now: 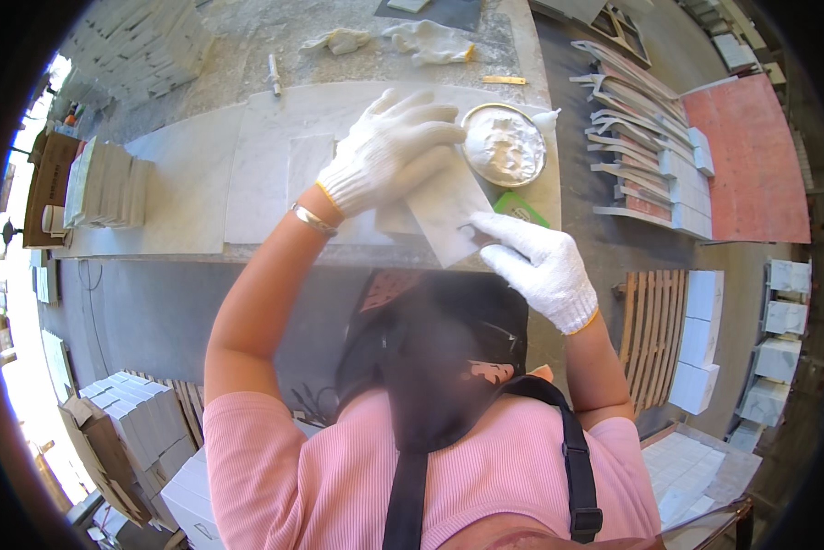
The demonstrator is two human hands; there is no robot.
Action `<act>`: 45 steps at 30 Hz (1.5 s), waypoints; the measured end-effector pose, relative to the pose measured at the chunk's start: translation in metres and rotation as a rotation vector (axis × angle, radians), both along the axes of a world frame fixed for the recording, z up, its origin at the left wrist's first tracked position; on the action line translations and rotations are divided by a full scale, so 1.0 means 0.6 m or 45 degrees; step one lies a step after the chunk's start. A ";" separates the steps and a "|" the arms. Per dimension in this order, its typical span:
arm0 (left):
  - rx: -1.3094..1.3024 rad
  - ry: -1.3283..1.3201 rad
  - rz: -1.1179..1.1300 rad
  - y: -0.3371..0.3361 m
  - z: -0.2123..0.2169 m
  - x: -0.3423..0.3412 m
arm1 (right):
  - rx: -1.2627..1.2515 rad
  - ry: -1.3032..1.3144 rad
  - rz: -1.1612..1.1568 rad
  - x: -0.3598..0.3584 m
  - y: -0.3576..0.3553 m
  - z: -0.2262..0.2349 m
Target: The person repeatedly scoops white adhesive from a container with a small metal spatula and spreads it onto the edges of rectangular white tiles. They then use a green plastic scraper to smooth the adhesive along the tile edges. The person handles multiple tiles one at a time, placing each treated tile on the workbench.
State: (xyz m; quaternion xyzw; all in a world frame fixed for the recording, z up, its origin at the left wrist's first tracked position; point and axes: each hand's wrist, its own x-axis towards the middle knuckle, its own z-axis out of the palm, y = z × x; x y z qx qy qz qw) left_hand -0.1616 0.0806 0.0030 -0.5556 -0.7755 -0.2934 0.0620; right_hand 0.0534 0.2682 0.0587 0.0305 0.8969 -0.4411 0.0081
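The white, flat rectangular tile lies between the two hands: from the left hand it goes toward the body and a little to the right, and from the right hand it is on the left side. Its long axis slopes from under the left fingers down to the front edge of the pale stone desk. Both hands are at it, in white knitted gloves. The right hand is partly closed, thumb and forefinger apart, and seems to hold the tile by its near right edge. The left hand has its fingers long and close together over the far end; what is under its palm I cannot tell.

The round bowl of white paste is just right of the left fingertips, so the left hand is nearer to it. The bright green flat piece is beyond the right hand, below the bowl.
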 end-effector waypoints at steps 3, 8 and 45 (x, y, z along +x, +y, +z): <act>0.003 -0.013 -0.004 0.000 0.001 0.000 | -0.400 -0.155 -0.343 0.018 0.029 0.002; 0.018 0.015 0.003 0.000 -0.004 0.000 | -0.304 0.084 -0.515 0.053 0.049 -0.047; 0.072 -0.075 0.173 -0.122 0.038 0.131 | 0.038 0.432 -0.172 0.018 0.019 -0.037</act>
